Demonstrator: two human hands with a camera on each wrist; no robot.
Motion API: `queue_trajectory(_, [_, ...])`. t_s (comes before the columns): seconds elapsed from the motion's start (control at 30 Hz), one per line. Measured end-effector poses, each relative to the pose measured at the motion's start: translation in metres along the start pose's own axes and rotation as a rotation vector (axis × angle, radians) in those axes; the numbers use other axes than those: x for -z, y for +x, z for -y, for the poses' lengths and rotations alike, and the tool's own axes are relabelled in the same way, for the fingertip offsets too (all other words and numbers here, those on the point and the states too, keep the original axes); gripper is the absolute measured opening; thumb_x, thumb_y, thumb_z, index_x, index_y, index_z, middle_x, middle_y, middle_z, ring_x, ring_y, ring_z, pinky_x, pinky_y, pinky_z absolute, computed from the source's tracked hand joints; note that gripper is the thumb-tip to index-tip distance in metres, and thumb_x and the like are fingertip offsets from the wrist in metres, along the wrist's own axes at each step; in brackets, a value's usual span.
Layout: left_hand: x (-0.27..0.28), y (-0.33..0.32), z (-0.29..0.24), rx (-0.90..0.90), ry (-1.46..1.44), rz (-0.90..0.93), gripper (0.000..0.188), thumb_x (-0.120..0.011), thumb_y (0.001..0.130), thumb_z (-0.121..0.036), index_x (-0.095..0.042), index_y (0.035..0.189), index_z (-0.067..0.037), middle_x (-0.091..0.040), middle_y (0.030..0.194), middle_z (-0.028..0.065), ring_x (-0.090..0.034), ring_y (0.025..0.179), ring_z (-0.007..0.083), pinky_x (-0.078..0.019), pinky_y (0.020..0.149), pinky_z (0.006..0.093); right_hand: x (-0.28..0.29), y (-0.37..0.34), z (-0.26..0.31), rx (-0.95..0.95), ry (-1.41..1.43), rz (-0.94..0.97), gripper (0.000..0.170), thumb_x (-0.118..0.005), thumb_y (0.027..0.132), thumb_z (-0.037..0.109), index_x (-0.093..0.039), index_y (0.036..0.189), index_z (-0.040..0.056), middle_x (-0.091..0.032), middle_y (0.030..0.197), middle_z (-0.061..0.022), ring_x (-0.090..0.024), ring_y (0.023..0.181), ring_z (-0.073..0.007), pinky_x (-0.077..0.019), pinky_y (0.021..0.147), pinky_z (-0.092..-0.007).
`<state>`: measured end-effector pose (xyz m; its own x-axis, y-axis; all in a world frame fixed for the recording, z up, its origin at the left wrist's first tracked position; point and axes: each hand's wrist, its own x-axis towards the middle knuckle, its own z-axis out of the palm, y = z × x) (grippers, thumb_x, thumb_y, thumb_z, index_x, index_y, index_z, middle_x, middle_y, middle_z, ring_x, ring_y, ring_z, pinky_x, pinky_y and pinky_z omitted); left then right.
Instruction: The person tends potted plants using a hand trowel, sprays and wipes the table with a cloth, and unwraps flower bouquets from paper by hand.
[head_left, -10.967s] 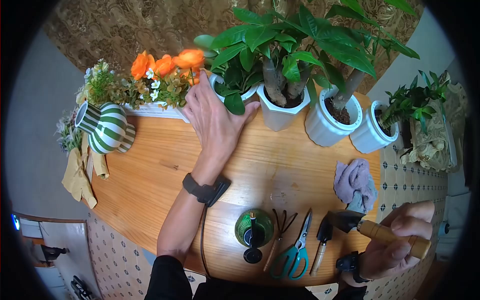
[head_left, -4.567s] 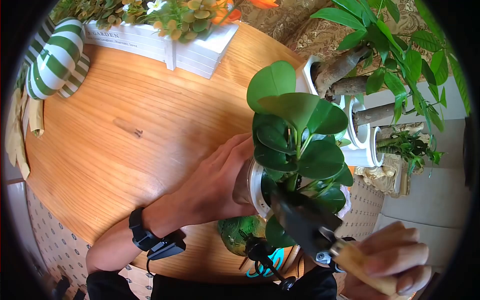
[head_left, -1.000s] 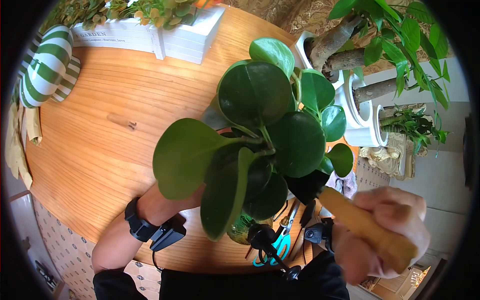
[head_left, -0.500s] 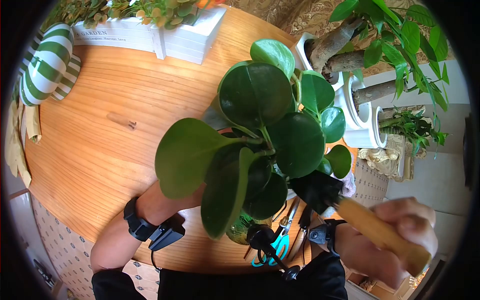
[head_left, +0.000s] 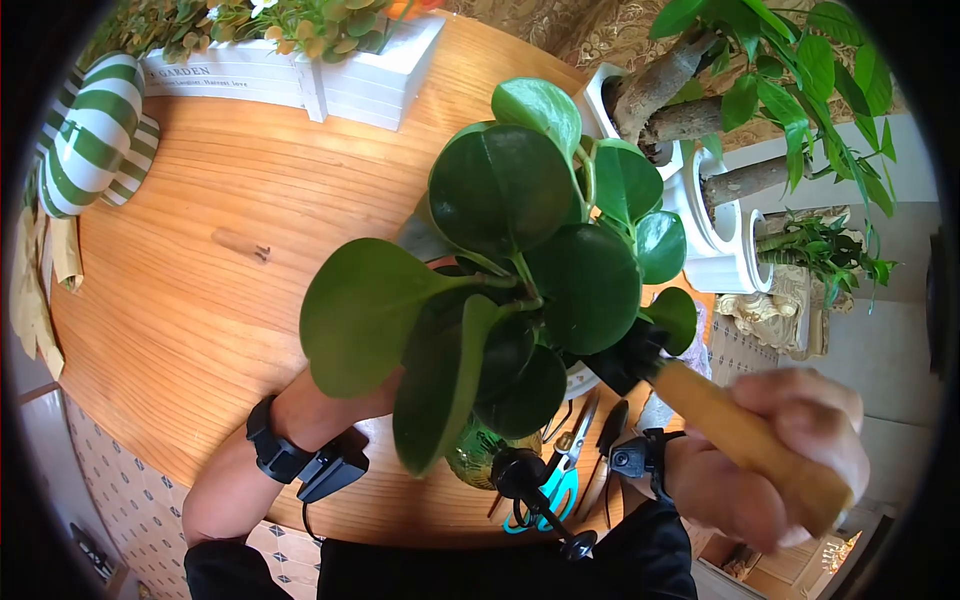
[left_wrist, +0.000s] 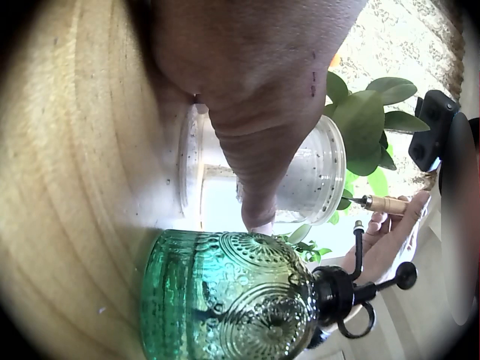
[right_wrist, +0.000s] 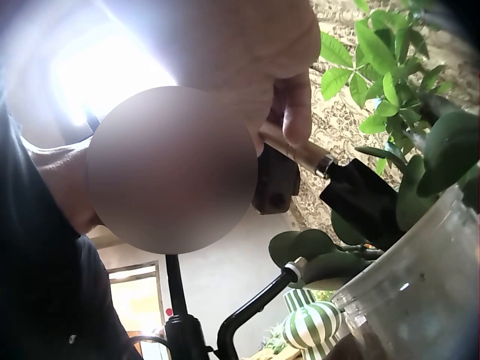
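A plant with broad, round green leaves [head_left: 495, 185] fills the middle of the head view. It grows in a clear plastic flowerpot [left_wrist: 311, 180], which my left hand [left_wrist: 251, 97] grips round its side near the wooden table. From above, the leaves hide that hand. My right hand [head_left: 812, 410] holds a small garden trowel by its wooden handle [head_left: 720, 415]. The trowel's black blade [right_wrist: 360, 201] points down at the pot's rim, among the leaves. Right beside the pot stands a green glass spray bottle [left_wrist: 232, 292] with a black pump top.
Teal-handled scissors [head_left: 562, 480] and a second trowel [head_left: 612, 425] lie at the front edge. White pots with thick-stemmed plants [head_left: 715, 185] line the right side. A white planter box [head_left: 370, 85] and a striped vase [head_left: 95, 135] stand at the back and left.
The leafy plant has come from the back row to the front, brought by my left hand. My right hand has moved the trowel to its pot; lately the blade shifts slightly out and back in.
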<state>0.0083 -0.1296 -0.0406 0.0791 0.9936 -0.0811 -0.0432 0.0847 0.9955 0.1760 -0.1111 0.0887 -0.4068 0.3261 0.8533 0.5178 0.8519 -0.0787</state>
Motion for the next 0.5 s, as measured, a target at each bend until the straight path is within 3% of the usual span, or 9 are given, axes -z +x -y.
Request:
queue_trajectory(0.07, [0.067,-0.008,0.034,0.059,-0.216,0.158,0.065,-0.074,0.089,-0.011,-0.04,0.144,-0.008,-0.055,0.137,0.0102,-0.057,0.121,0.0205,-0.0489,0.101,0.036,0.004,-0.002,0.004,-0.113,-0.013,0.191,0.06,-0.035,0.107,0.053,-0.053,0.107,-0.0038,-0.055,0.1,-0.011,-0.06,0.063,-0.0186,-0.0449,0.044,-0.0216])
queue_trajectory(0.13, [0.073,-0.01,0.04,0.116,-0.424,0.314,0.07,-0.074,0.09,-0.012,-0.038,0.149,-0.007,-0.054,0.142,0.0109,-0.056,0.126,0.0208,-0.049,0.105,0.0373,0.008,0.0,0.001,-0.169,-0.021,0.274,0.058,-0.035,0.108,0.051,-0.054,0.108,-0.0042,-0.055,0.1,-0.0111,-0.06,0.064,-0.0191,-0.0461,0.044,-0.0221])
queue_trajectory(0.2, [0.077,-0.013,0.035,0.195,-0.354,0.372,0.077,-0.08,0.085,-0.011,-0.039,0.149,-0.009,-0.054,0.143,0.0116,-0.055,0.129,0.0224,-0.047,0.11,0.0386,0.014,0.006,-0.01,0.084,0.115,0.039,0.057,-0.037,0.108,0.051,-0.053,0.109,-0.0043,-0.056,0.102,-0.0111,-0.06,0.069,-0.0174,-0.044,0.046,-0.0233])
queue_trajectory(0.27, [0.071,-0.01,0.036,0.14,-0.45,0.37,0.07,-0.076,0.089,-0.018,-0.041,0.15,-0.009,-0.055,0.143,0.0097,-0.057,0.127,0.022,-0.0479,0.108,0.0398,0.019,0.006,0.002,-0.024,0.256,-0.138,0.057,-0.035,0.108,0.051,-0.053,0.11,-0.0037,-0.058,0.103,-0.0117,-0.059,0.072,-0.0165,-0.0413,0.047,-0.0242])
queue_trajectory(0.33, [0.068,-0.003,0.036,0.078,-0.529,0.371,0.065,-0.071,0.094,-0.025,-0.042,0.15,-0.009,-0.057,0.143,0.0078,-0.059,0.125,0.0215,-0.0487,0.106,0.0411,0.036,0.02,0.006,-0.256,0.31,0.172,0.039,-0.071,0.088,0.032,-0.06,0.108,0.0004,-0.067,0.096,-0.0153,-0.066,0.078,-0.0206,-0.0502,0.058,-0.0262])
queue_trajectory(0.37, [0.065,0.002,0.034,0.042,-0.421,0.38,0.065,-0.074,0.09,-0.025,-0.047,0.146,-0.009,-0.058,0.14,0.0084,-0.059,0.124,0.0222,-0.0482,0.106,0.0412,0.04,0.024,0.007,-0.372,0.339,0.321,0.043,-0.088,0.077,0.023,-0.064,0.107,0.0024,-0.071,0.093,-0.0171,-0.07,0.081,-0.0226,-0.0546,0.063,-0.0272])
queue_trajectory(0.4, [0.061,0.006,0.032,0.007,-0.314,0.386,0.065,-0.078,0.086,-0.026,-0.051,0.142,-0.008,-0.06,0.137,0.0091,-0.059,0.123,0.0229,-0.0476,0.106,0.0414,0.032,0.028,0.0,-0.163,0.18,0.343,0.045,-0.071,0.095,0.036,-0.057,0.109,-0.0043,-0.067,0.087,-0.0152,-0.067,0.067,-0.0202,-0.0491,0.057,-0.0263])
queue_trajectory(0.43, [0.057,0.01,0.03,-0.029,-0.207,0.386,0.065,-0.082,0.082,-0.027,-0.055,0.138,-0.008,-0.062,0.134,0.0097,-0.06,0.122,0.0237,-0.0471,0.106,0.0416,0.033,0.028,0.006,-0.245,0.222,0.311,0.042,-0.071,0.095,0.035,-0.059,0.104,-0.0036,-0.068,0.079,-0.0149,-0.067,0.069,-0.0214,-0.0494,0.058,-0.0285])
queue_trajectory(0.5, [0.05,0.017,0.012,-0.096,-0.002,0.374,0.065,-0.089,0.074,-0.029,-0.063,0.13,-0.007,-0.066,0.128,0.011,-0.061,0.12,0.0251,-0.046,0.106,0.0419,0.038,0.023,0.012,-0.304,0.349,0.14,0.05,-0.093,0.069,0.014,-0.066,0.108,-0.0013,-0.073,0.093,-0.0178,-0.072,0.073,-0.0251,-0.0574,0.062,-0.0313])
